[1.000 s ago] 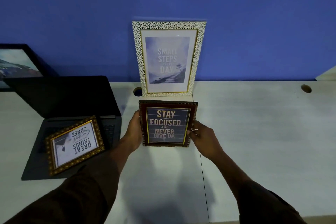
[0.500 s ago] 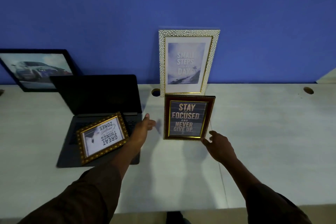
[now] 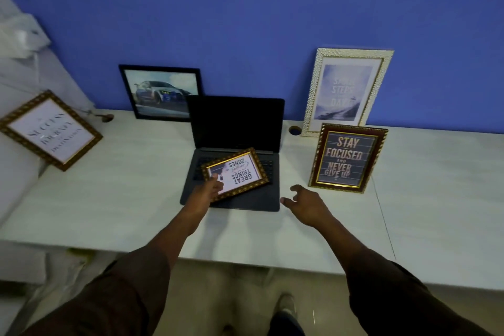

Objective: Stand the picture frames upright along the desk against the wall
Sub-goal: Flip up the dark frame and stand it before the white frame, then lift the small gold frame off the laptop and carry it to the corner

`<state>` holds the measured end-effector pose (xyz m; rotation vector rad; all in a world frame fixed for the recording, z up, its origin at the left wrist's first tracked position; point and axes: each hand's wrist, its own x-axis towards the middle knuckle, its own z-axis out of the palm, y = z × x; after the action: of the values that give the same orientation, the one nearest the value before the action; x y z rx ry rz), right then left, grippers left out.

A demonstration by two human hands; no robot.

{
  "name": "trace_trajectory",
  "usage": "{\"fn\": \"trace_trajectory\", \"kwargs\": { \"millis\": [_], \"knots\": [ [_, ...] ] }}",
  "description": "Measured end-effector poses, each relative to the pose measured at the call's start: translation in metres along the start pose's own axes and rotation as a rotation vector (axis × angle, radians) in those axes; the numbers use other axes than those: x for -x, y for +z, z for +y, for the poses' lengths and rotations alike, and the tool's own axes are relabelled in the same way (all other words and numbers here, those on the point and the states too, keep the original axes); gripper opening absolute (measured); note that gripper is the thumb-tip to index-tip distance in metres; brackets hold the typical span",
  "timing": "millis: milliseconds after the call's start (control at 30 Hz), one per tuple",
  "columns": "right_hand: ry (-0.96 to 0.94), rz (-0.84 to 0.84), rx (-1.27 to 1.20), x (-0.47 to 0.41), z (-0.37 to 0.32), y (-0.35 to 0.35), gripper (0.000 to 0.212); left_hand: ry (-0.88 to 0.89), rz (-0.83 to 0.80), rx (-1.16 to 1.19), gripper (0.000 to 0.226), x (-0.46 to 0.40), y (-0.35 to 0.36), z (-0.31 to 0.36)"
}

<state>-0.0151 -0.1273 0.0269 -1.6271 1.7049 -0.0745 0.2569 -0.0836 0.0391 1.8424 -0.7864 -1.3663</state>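
A small gold-edged frame reading "Great things" [image 3: 238,172] lies flat and upside down on the laptop keyboard [image 3: 261,196]. My left hand [image 3: 208,191] grips its near left corner, thumb on the glass. My right hand [image 3: 306,203] hovers open over the desk, right of the laptop, holding nothing. A dark red "Stay focused" frame [image 3: 346,158] stands upright on the desk. Behind it a white pebbled frame [image 3: 345,91] leans on the blue wall. A black car-photo frame [image 3: 161,91] leans on the wall behind the laptop.
The open laptop has its dark screen [image 3: 236,123] up. A large gold frame [image 3: 50,129] rests tilted at the desk's left end against a white surface. The white desk [image 3: 436,185] has a cable hole [image 3: 294,130] by the white frame. Floor shows below the front edge.
Both hands left the "Stay focused" frame, which now stands alone. My left hand moved left onto the small gold frame on the laptop; my right hand pulled back. The view swung left.
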Motion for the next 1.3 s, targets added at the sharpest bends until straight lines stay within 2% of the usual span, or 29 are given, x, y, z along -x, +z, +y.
{"fn": "trace_trajectory", "kwargs": {
  "millis": [200, 400, 500, 567, 667, 767, 833, 967, 1067, 1200, 1300],
  "knots": [
    [-0.029, -0.019, -0.09, -0.025, -0.035, 0.014, 0.056, -0.001, -0.014, -0.021, 0.041, -0.006, -0.034, -0.015],
    [0.034, -0.038, -0.132, -0.078, -0.038, 0.028, 0.051, -0.068, -0.046, -0.064, 0.022, -0.04, -0.028, -0.015],
    [0.019, -0.045, -0.16, -0.111, -0.036, 0.038, 0.051, -0.063, -0.045, -0.133, 0.024, -0.063, -0.022, -0.009],
    [0.046, -0.081, -0.254, -0.13, -0.036, 0.044, 0.046, -0.082, -0.021, -0.192, 0.034, -0.08, -0.019, 0.001],
    [0.149, -0.144, -0.493, -0.154, -0.037, 0.046, 0.013, -0.09, 0.009, -0.308, 0.04, -0.105, -0.012, 0.02],
    [0.261, -0.343, -0.878, -0.166, -0.038, 0.045, 0.012, -0.038, 0.002, -0.338, 0.034, -0.118, -0.008, 0.036],
    [0.215, -0.425, -0.965, -0.175, -0.036, 0.045, 0.004, 0.003, 0.011, -0.369, 0.033, -0.124, -0.009, 0.045],
    [0.029, -0.435, -0.813, -0.178, -0.063, 0.022, 0.006, 0.112, 0.043, -0.363, 0.025, -0.136, -0.018, 0.062],
    [-0.102, -0.486, -0.634, -0.182, -0.089, 0.003, 0.012, 0.221, 0.08, -0.376, 0.034, -0.138, -0.029, 0.082],
    [-0.311, -0.545, -0.402, -0.189, -0.137, -0.013, 0.024, 0.457, 0.15, -0.647, 0.041, -0.13, -0.057, 0.109],
    [-0.432, -0.581, -0.355, -0.189, -0.179, -0.019, 0.024, 0.503, 0.037, -0.772, 0.034, -0.122, -0.08, 0.116]
  ]
}}
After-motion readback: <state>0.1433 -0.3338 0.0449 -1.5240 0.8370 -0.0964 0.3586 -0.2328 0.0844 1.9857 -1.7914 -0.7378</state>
